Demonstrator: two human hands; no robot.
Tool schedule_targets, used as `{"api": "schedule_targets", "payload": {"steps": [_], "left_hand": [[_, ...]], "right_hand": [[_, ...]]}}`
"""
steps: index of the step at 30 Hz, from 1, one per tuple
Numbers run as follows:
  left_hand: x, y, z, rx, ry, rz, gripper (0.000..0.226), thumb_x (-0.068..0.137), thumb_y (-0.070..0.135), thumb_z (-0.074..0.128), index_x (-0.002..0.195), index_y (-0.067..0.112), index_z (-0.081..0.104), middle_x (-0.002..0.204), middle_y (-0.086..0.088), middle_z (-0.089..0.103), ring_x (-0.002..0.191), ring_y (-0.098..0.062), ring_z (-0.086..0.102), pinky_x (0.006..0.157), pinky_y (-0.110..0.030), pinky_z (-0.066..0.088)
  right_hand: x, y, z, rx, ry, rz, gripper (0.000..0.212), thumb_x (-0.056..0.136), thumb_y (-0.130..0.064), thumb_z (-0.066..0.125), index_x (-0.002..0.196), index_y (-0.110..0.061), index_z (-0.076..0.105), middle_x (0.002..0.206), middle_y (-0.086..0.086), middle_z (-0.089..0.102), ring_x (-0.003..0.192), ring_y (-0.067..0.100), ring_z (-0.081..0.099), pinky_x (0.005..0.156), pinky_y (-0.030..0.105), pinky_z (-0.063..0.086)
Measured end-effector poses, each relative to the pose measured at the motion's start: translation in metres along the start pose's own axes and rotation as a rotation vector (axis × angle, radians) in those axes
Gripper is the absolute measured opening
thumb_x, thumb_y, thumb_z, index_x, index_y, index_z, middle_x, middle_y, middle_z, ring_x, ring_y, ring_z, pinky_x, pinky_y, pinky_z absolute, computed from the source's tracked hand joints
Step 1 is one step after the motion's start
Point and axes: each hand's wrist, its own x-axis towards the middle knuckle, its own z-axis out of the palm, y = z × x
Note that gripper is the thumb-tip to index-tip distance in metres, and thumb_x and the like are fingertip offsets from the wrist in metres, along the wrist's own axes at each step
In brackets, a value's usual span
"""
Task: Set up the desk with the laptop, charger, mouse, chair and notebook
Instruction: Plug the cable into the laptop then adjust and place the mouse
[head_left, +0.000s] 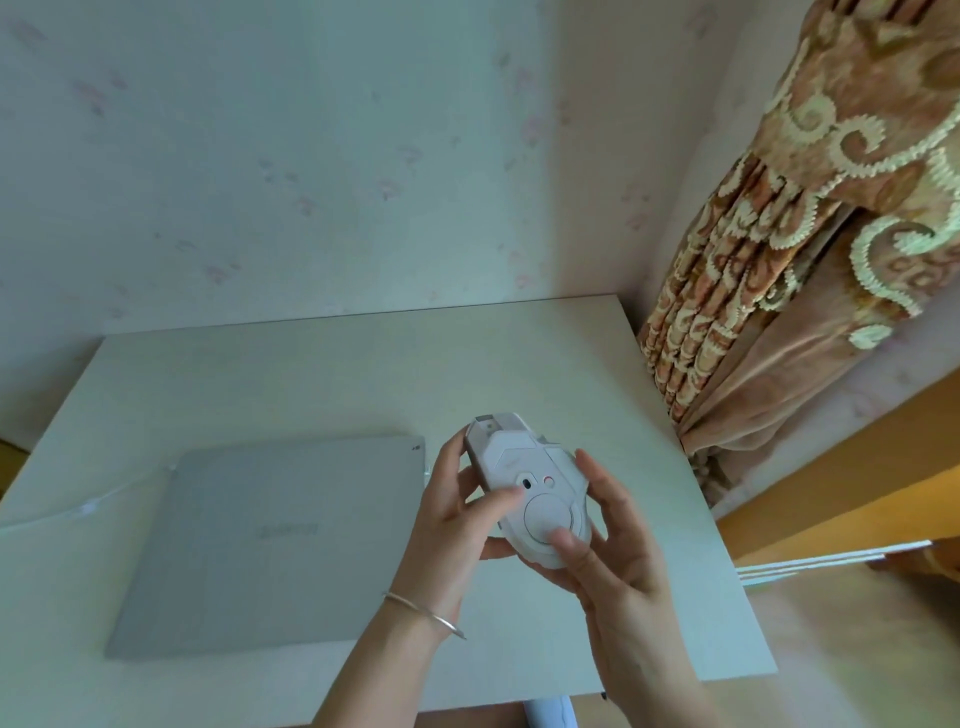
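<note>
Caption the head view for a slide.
Both hands, left and right, hold an upturned white computer mouse above the pale desk, beside a closed grey laptop.

curtain (810, 249): patterned, right | wall (311, 156): pale floral wallpaper

We raise both forearms from below, hands together in front of us. Our left hand (457, 512), a thin bangle (423, 613) on its wrist, curls its fingers inward; our right hand (605, 535) cups opposite, thumb pressed forward, both grips closed
</note>
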Motion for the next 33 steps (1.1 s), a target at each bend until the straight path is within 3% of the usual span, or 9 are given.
{"api": "schedule_targets", "payload": {"steps": [4,6,10,18,21,24,33], "left_hand": [[0.006,-0.004,0.008,-0.032,0.032,0.023,0.055,0.074,0.010,0.070,0.123,0.027,0.052,0.107,-0.004,0.070,0.092,-0.021,0.070,0.064,-0.036,0.058],[0.009,-0.006,0.012,-0.025,0.055,0.042,0.055,0.077,0.004,0.073,0.123,0.026,0.052,0.106,-0.006,0.070,0.092,-0.022,0.070,0.067,-0.039,0.058],[0.015,-0.011,0.015,0.006,0.102,0.070,0.057,0.070,0.011,0.075,0.120,0.028,0.053,0.102,-0.005,0.071,0.092,-0.022,0.070,0.077,-0.048,0.058],[0.024,-0.013,0.015,0.034,0.150,0.084,0.061,0.065,0.019,0.079,0.119,0.025,0.052,0.105,-0.008,0.069,0.092,-0.023,0.070,0.073,-0.041,0.058],[0.026,-0.015,0.016,0.048,0.168,0.107,0.064,0.060,0.027,0.081,0.117,0.024,0.052,0.108,-0.008,0.067,0.095,-0.025,0.069,0.075,-0.046,0.058],[0.026,-0.016,0.017,0.045,0.183,0.128,0.058,0.064,0.020,0.080,0.115,0.023,0.053,0.108,-0.008,0.067,0.091,-0.024,0.069,0.074,-0.045,0.058],[0.024,-0.018,0.017,0.070,0.194,0.182,0.059,0.063,0.030,0.078,0.116,0.023,0.053,0.104,0.004,0.068,0.093,-0.023,0.069,0.076,-0.041,0.058]], "right_hand": [[0.005,0.010,-0.007,0.017,-0.007,-0.053,0.064,0.069,-0.003,0.070,0.127,-0.025,0.054,0.124,0.009,0.063,0.113,0.032,0.059,0.078,0.038,0.055],[0.007,0.015,-0.008,-0.020,-0.018,-0.094,0.062,0.073,0.003,0.063,0.127,-0.027,0.054,0.126,0.016,0.059,0.115,0.034,0.057,0.080,0.037,0.055],[0.010,0.021,-0.008,-0.111,-0.029,-0.175,0.062,0.077,0.001,0.061,0.130,-0.029,0.051,0.136,0.021,0.047,0.122,0.034,0.051,0.087,0.040,0.052],[0.014,0.020,-0.007,-0.158,-0.053,-0.241,0.062,0.078,0.004,0.059,0.131,-0.028,0.050,0.136,0.011,0.047,0.121,0.029,0.052,0.083,0.034,0.053],[0.015,0.020,-0.007,-0.184,-0.050,-0.256,0.062,0.079,0.004,0.058,0.132,-0.028,0.049,0.136,0.010,0.046,0.123,0.029,0.051,0.085,0.035,0.052],[0.015,0.018,-0.007,-0.198,-0.047,-0.276,0.062,0.080,0.005,0.058,0.132,-0.028,0.048,0.136,0.007,0.046,0.123,0.029,0.051,0.084,0.033,0.053],[0.012,0.017,-0.005,-0.202,-0.051,-0.291,0.062,0.081,0.004,0.057,0.133,-0.027,0.047,0.136,0.001,0.046,0.121,0.029,0.052,0.082,0.031,0.053]]}}
